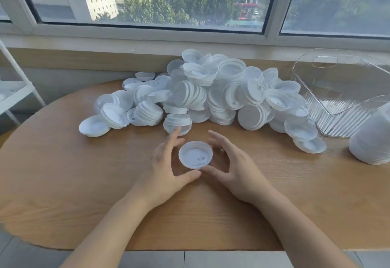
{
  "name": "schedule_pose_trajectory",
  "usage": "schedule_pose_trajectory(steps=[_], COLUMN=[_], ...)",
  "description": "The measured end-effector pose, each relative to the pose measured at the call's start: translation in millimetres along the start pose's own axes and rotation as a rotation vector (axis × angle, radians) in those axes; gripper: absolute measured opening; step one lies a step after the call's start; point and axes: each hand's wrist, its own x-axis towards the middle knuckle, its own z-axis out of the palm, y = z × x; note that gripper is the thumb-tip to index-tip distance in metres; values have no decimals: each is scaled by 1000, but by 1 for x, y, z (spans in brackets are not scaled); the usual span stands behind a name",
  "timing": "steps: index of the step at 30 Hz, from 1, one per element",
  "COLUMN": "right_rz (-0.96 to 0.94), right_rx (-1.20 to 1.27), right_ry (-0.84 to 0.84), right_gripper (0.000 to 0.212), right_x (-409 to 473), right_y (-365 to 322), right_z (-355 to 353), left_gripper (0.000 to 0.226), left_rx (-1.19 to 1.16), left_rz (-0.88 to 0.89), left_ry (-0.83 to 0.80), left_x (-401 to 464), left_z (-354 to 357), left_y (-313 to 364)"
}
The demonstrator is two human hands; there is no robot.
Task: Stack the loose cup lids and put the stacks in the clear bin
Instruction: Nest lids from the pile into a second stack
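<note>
A wooden worktop carries a big heap of loose white lids by the window, with the clear bin standing at its right end. Nearer, the left hand and right hand cup one lid between them, each grip wide, fingers relaxed around its rim.
</note>
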Motion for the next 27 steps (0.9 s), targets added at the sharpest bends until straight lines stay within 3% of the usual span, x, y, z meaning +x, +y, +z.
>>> schedule_pose_trajectory(steps=[10, 14, 18, 27], right_rz=[-47, -39, -104, -139], right_rx=[66, 89, -69, -288], right_ry=[-78, 8, 125, 47], right_gripper=[71, 52, 41, 38], right_x=[22, 34, 55, 79], right_y=[-2, -3, -1, -6], right_z=[6, 11, 26, 46], left_gripper=[112, 112, 111, 113], left_rx=[-85, -63, -43, -10], left_rz=[-46, -67, -83, -111], left_ry=[23, 79, 116, 83], left_x=[13, 9, 6, 4], left_z=[-15, -30, -42, -43], left_y=[-17, -28, -39, -45])
